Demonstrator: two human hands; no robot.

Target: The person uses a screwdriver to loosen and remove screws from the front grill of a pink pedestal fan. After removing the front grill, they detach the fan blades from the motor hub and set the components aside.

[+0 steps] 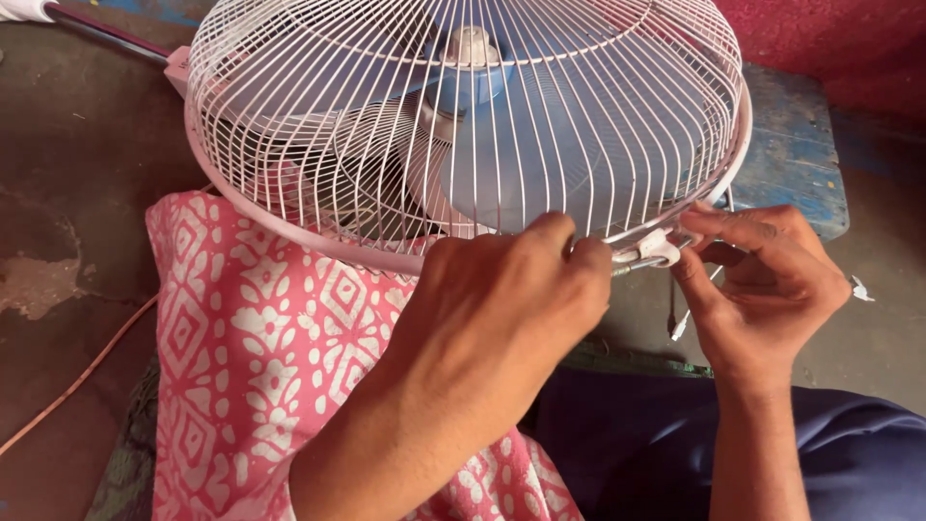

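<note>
Working from the lap outward: a pink-and-white patterned cloth (251,357) covers the left knee, dark blue fabric (675,444) the right, and both hands meet at the near rim of a table fan's white wire guard (463,116).

Left hand (502,309) is curled over the rim, fingertips pressed onto the wires right next to a small white clip (661,248). Right hand (772,285) has thumb and forefinger pinching around that clip from the other side. Whether the clip is fully snapped shut, I honestly can't tell, fingers are in the way.

As for progress, my read is the guard is pretty much assembled: front and back cages sit together, the rim band (318,246) runs around the seam with no gap that I can see, and the blue blades (540,145) with their pale hub cap (470,46) are already inside. What looks left is this one fastening at the rim.

Further back there's a worn blue board (796,145), an orange cord (87,371) on the floor, and a red wall (849,39).
</note>
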